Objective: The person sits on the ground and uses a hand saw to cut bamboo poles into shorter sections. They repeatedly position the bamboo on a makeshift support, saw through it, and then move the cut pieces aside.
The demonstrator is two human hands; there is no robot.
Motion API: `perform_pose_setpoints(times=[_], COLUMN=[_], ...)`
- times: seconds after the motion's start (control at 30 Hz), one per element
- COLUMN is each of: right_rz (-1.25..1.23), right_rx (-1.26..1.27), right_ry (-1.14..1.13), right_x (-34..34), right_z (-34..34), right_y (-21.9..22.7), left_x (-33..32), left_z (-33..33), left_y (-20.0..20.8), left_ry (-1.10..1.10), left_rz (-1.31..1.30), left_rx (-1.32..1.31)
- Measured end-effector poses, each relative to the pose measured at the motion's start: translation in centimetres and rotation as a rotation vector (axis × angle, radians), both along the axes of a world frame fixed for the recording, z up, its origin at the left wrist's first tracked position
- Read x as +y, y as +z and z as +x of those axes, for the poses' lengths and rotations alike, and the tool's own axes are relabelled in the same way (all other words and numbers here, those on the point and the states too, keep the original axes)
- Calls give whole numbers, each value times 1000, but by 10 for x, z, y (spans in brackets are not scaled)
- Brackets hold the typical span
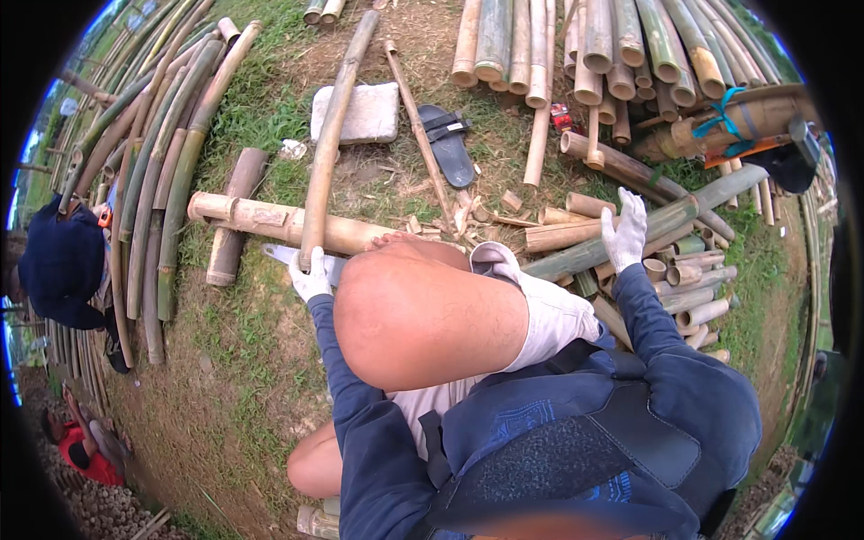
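Observation:
My left hand (312,280), in a white glove, closes around the near end of a long bamboo pole (335,135). The pole slopes away across a thicker bamboo length (270,218) lying crosswise on the ground. A pale saw blade (334,269) shows beside that hand; its handle is hidden by my raised knee. My right hand (625,231), also gloved in white, is raised with its fingers apart and holds nothing. Below and beside it lies a thick green bamboo pole (621,243), and I cannot tell whether the hand touches it.
Short bamboo pieces (688,288) pile up at the right. Long poles are stacked at the far right (594,40) and left (180,162). A black sandal (445,147) lies beside a thin stick and a pale block (367,113). Two people (58,261) are at the left.

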State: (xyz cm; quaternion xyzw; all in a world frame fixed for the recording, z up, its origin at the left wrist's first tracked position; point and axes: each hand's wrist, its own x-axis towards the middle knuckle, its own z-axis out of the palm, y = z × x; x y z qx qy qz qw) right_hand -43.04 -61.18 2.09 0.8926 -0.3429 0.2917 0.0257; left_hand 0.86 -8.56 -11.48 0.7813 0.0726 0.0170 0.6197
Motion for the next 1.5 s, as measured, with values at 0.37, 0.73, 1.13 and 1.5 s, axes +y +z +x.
perform_pose_setpoints(times=[0.37, 0.73, 1.13, 1.5], right_rz=[412, 260, 1367, 2186], right_rx=[-153, -100, -728, -401], right_ry=[941, 1324, 1493, 877], right_x=[173, 253, 242, 190], right_z=[353, 503, 469, 543], right_y=[35, 187, 339, 100], left_x=[0, 44, 25, 33], left_z=[-45, -123, -55, -47], left_y=[278, 390, 286, 198], left_ry=[-43, 200, 45, -86], left_rz=[117, -201, 401, 935], left_rx=[-546, -950, -570, -113])
